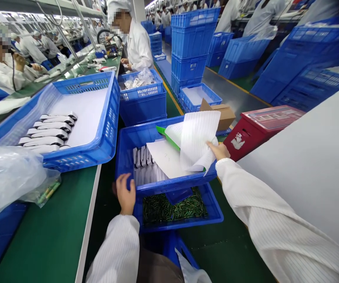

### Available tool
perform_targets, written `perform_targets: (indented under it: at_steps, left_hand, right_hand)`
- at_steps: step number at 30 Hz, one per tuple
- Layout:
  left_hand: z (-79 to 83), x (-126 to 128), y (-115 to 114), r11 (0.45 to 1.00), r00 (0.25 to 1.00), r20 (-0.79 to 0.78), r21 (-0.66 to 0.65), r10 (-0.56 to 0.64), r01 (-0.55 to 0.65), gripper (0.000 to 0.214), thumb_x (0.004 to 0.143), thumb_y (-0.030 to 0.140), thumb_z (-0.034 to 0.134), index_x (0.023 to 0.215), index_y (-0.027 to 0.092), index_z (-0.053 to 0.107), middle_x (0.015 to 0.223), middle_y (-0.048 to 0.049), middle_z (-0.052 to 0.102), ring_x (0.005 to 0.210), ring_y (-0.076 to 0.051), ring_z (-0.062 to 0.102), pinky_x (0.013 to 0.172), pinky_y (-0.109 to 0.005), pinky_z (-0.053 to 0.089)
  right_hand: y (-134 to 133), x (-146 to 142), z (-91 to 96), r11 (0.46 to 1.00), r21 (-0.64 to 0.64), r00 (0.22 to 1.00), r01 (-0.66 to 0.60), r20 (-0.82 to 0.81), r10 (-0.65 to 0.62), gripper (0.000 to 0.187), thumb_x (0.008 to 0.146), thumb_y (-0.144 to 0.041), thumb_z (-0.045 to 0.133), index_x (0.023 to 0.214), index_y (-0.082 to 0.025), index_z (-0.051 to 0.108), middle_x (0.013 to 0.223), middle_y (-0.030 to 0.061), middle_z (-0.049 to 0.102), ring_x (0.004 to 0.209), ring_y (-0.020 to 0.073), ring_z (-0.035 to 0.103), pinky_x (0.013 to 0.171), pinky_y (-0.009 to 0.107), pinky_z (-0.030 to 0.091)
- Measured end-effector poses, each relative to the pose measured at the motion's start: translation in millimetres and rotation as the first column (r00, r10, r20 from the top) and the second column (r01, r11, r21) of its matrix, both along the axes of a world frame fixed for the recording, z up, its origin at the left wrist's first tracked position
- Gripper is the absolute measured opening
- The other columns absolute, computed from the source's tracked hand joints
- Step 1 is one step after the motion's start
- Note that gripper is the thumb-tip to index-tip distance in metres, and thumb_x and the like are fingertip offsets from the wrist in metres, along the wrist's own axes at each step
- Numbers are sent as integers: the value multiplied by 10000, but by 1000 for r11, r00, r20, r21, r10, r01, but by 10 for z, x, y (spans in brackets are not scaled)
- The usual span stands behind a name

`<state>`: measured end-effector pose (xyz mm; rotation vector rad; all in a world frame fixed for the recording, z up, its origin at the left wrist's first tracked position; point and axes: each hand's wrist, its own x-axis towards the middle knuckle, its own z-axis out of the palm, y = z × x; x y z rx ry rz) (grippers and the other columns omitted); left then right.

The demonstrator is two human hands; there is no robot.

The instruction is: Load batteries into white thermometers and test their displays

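Head view: the right hand [220,151] has its grip pinching a thin wrinkled white sheet [200,133] over a deep blue plastic crate [126,153]; the left hand [126,198], fingers loosely spread, is at the near-left corner. White black-edged parts [141,155] inside look only partly uncovered, a flat white card [166,158] overlapping them.

The person's left forearm [118,245], in a white ribbed sleeve, rises from the bottom edge of the view, and the bare left hand [126,195] points forward, away from the body, its fingers loosely curved and thumb on the right. The right arm [255,200], sleeved alike, comes in from the lower right corner, slanting forward and leftward, reaching farther out than the other. At its end the bare right hand [220,151] is closed in a pinch, well apart from the left.
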<state>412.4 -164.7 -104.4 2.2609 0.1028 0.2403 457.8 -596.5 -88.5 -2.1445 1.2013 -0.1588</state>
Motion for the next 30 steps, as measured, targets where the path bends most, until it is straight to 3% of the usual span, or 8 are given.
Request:
perform_targets:
  at_steps: [2,4,8,12,15,20,23,30]
  left_hand:
    - [63,-99,-141,950,960,-100,144,-263,276,263,871,348,577,1047,157,620,1147,-79,612,1089,-231,556,975,-490,405]
    - [100,-158,-250,846,876,-227,243,-426,475,263,862,378,585,993,156,636,1048,-64,648,1015,-213,590,945,-469,428]
    - [156,-88,-320,678,773,-433,389,-463,624,282,878,399,557,977,146,629,980,-62,653,931,-200,615,863,-437,479]
    - [281,174,-305,574,741,-516,478,-430,665,292,892,402,533,998,144,618,994,-64,647,924,-197,618,850,-426,487]
    - [370,323,-316,534,742,-534,521,-405,666,307,893,413,527,1024,148,612,1027,-71,641,958,-206,610,866,-436,479]
    - [336,193,-347,485,709,-588,523,-389,701,305,892,412,530,1007,142,615,988,-63,647,911,-194,620,834,-419,495]
    - [282,57,-348,472,688,-603,508,-404,721,304,895,410,526,1015,144,610,1002,-66,644,917,-193,617,832,-416,496]
    - [311,130,-386,429,645,-620,485,-446,762,388,868,503,522,956,138,616,903,-51,652,856,-188,625,804,-403,494]
  right_hand:
    - [14,-42,-23,1000,-12,1000,4,2,-4,630,700,-642,595,1069,-131,596,1131,166,609,1071,327,566,915,442,420]
    - [36,-111,-58,1000,-20,1000,4,9,-3,631,708,-646,584,1083,-138,588,1136,162,607,1083,327,560,925,442,412]
    - [35,-177,-89,1000,-8,999,-7,39,7,599,728,-613,591,1089,-135,590,1129,169,612,1084,335,559,933,458,408]
    - [-68,-38,-17,994,72,990,-88,115,79,485,768,-548,592,1031,-142,628,1030,116,662,957,257,627,844,353,480]
    - [-125,60,41,983,108,978,-147,164,128,439,785,-524,589,1006,-148,642,970,83,680,884,210,644,785,288,497]
    - [-47,-120,-35,996,37,990,-81,117,76,536,743,-594,586,1002,-127,633,1001,149,649,984,318,599,883,447,441]
    - [12,-302,-116,997,-17,992,-70,105,72,542,739,-607,572,1004,-137,623,987,145,633,1011,334,577,897,465,422]
    - [82,-504,26,954,-186,933,-234,233,274,592,703,-590,596,1086,-139,600,1090,157,561,1126,297,484,950,401,399]
